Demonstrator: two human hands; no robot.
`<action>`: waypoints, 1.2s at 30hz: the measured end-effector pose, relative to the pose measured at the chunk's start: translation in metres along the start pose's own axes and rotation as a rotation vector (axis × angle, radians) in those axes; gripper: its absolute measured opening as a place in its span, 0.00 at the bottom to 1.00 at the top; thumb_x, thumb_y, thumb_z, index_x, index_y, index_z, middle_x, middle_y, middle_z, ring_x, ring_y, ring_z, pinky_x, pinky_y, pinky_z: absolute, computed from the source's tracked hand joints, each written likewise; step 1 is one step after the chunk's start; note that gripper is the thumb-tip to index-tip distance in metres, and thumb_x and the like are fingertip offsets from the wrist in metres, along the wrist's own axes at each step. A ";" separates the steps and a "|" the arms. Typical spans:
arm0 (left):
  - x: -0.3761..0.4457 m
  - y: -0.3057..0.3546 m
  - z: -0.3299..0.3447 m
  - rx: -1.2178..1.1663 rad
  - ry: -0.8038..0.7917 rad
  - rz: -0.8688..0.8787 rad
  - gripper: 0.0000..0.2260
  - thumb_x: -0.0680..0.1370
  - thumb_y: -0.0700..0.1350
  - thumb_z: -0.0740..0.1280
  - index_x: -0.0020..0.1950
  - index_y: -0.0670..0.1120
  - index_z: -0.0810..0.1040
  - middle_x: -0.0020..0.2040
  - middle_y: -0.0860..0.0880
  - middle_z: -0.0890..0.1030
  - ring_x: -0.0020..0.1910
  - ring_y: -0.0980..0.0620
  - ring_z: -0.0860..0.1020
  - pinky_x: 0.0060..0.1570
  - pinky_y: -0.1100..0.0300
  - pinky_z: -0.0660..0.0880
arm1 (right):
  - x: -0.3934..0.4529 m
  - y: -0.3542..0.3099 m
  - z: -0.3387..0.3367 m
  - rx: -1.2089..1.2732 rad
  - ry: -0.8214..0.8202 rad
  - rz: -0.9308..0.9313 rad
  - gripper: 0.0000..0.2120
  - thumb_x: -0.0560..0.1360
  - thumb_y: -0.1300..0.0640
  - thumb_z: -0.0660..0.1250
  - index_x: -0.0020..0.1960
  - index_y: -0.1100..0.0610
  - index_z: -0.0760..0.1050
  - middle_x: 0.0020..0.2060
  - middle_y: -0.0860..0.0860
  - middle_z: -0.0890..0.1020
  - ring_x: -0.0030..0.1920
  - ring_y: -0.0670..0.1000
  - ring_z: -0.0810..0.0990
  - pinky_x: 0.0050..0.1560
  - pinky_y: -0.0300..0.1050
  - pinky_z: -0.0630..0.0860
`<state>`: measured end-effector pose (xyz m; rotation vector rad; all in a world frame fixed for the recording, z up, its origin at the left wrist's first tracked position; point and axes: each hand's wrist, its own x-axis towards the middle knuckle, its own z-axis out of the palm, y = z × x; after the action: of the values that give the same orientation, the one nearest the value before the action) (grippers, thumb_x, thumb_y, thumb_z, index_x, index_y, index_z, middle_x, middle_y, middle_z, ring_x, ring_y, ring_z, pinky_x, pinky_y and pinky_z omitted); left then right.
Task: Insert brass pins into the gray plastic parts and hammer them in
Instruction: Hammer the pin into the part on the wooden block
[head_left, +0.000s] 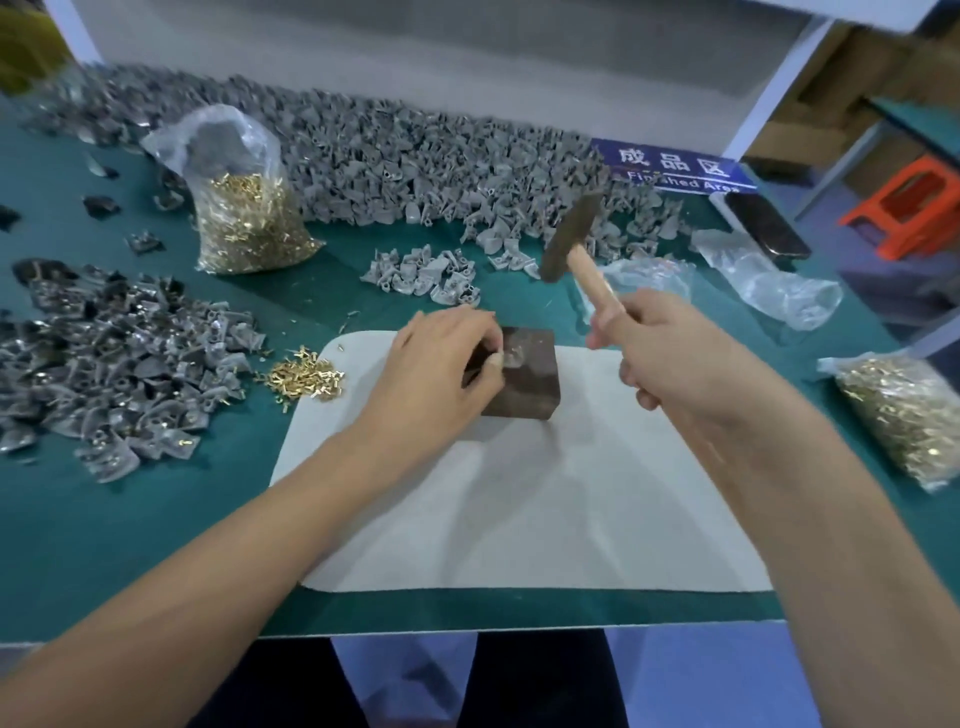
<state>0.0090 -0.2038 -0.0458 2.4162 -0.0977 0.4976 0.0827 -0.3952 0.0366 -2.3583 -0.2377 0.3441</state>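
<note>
My left hand (441, 358) pinches a small gray plastic part (511, 356) on top of a dark block (524, 384) that stands on a white mat (519, 493). My right hand (660, 343) grips the wooden handle of a hammer (569, 239), raised above and to the right of the block, its metal head blurred. A loose heap of brass pins (306, 376) lies at the mat's left edge. Whether a pin sits in the held part is hidden by my fingers.
Piles of gray parts lie at the left (119, 364) and across the back (415, 156), with a small cluster (426, 275) behind the block. Bags of brass pins stand at back left (249, 218) and right (898, 415). Empty plastic bags (763, 280) and a blue sign (675, 166) are at right.
</note>
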 end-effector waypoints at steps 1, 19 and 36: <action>0.002 0.000 0.001 -0.008 0.019 -0.015 0.02 0.79 0.41 0.66 0.50 0.45 0.75 0.51 0.49 0.80 0.58 0.46 0.76 0.59 0.45 0.71 | 0.001 0.002 0.005 -0.010 -0.023 0.046 0.12 0.85 0.52 0.58 0.55 0.60 0.76 0.45 0.55 0.80 0.35 0.52 0.72 0.32 0.46 0.71; 0.048 -0.030 -0.007 0.085 0.089 -0.152 0.02 0.78 0.46 0.68 0.51 0.52 0.78 0.51 0.57 0.82 0.54 0.53 0.77 0.66 0.52 0.67 | 0.060 0.011 0.019 -0.473 0.314 -0.371 0.13 0.85 0.44 0.54 0.47 0.49 0.67 0.31 0.45 0.73 0.32 0.54 0.70 0.30 0.47 0.59; 0.043 -0.054 -0.020 -0.060 0.047 -0.144 0.03 0.77 0.47 0.72 0.48 0.55 0.84 0.53 0.61 0.80 0.58 0.58 0.76 0.60 0.65 0.71 | 0.030 0.020 0.031 -0.548 0.479 -0.526 0.18 0.84 0.39 0.54 0.46 0.50 0.72 0.23 0.44 0.61 0.26 0.55 0.59 0.28 0.39 0.52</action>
<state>0.0530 -0.1464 -0.0475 2.3313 0.0801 0.4778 0.1032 -0.3819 -0.0040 -2.6852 -0.7717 -0.6036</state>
